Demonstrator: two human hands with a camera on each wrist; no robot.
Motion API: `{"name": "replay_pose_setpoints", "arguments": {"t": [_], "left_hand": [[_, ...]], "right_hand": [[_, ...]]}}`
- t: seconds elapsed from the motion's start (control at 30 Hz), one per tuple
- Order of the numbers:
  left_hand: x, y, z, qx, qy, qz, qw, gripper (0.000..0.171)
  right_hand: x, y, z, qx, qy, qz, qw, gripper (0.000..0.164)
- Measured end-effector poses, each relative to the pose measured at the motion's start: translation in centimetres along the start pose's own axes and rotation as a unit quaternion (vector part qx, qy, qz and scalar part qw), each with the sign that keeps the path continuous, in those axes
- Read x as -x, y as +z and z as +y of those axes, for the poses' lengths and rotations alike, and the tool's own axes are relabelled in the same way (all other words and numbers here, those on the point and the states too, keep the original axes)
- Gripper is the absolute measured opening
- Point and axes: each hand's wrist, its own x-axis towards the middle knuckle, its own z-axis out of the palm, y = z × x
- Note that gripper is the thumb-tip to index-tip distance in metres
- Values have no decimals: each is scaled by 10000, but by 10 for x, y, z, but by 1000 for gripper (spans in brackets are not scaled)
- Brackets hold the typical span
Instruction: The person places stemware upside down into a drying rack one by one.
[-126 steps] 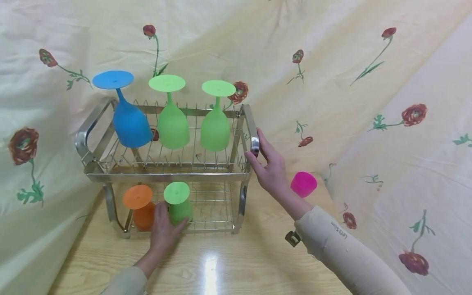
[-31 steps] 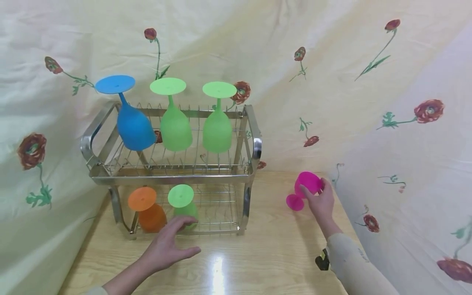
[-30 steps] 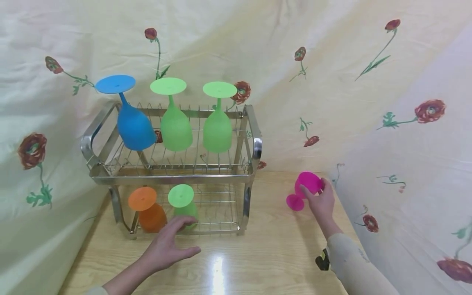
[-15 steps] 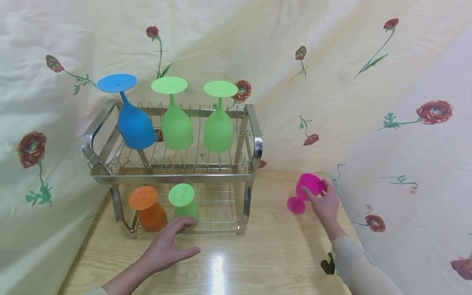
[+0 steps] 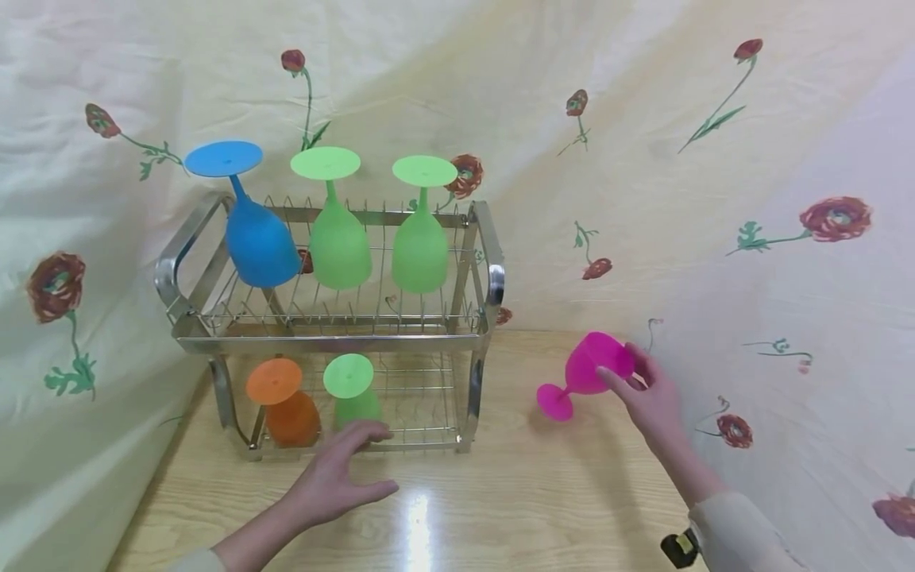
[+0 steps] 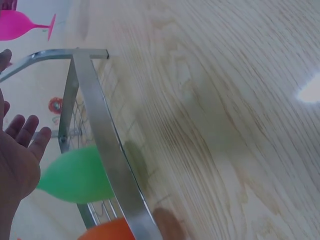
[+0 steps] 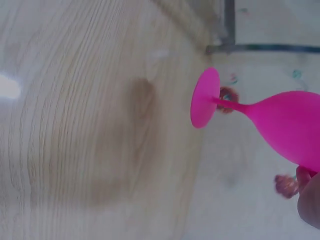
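Observation:
My right hand (image 5: 654, 397) grips a pink goblet (image 5: 589, 365) by its bowl near the rim. The goblet tilts, its foot to the lower left with a shadow on the table below it; the right wrist view shows its stem (image 7: 232, 105) and a fingertip on the bowl. My left hand (image 5: 336, 481) holds nothing, thumb and fingers spread, in front of the rack's lower shelf. Just behind its fingertips, an upside-down green goblet (image 5: 350, 377) stands there beside an orange one (image 5: 293, 421). The left wrist view shows that green bowl (image 6: 80, 175) behind the rack's bar.
A two-tier metal dish rack (image 5: 329, 344) stands at the left on a wooden table (image 5: 500, 492). Its top tier bears an upside-down blue goblet (image 5: 260, 246) and two green goblets (image 5: 339, 250). Flower-printed cloth (image 5: 643, 159) hangs behind and to the right.
My right hand left the rack's right end, took hold of the pink goblet, and has now brought its foot leftward. My left hand drew back from the lower green goblet, then barely moved.

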Motion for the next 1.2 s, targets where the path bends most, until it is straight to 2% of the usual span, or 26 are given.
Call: {"name": "replay_pose_setpoints", "arguments": {"t": [0.2,0.4,0.6,0.8,0.97,1.2], "left_hand": [[-8,13,6,52,-97,-176,9998,61],[-21,30,20,200,-76,-361,9991,63],[-38,49,38,415,-37,-474,9980,66],[-55,68,53,858,38,-442,9953,65],[-63,76,63,931,-231,-293,9950,65],[-69,78,68,1272,-601,-75,9900,58]], "right_hand": [[25,-1,-26,-379,-438,-364,9977,75],[48,5,-47,-857,-560,-942,9903,69],[60,21,-50,-1419,-752,-1239,9792,65],[68,40,-56,-1668,-866,-1529,9702,64],[73,53,-63,-1933,-912,-1680,9623,64],[76,65,-70,-2097,-871,-1744,9581,65]]}}
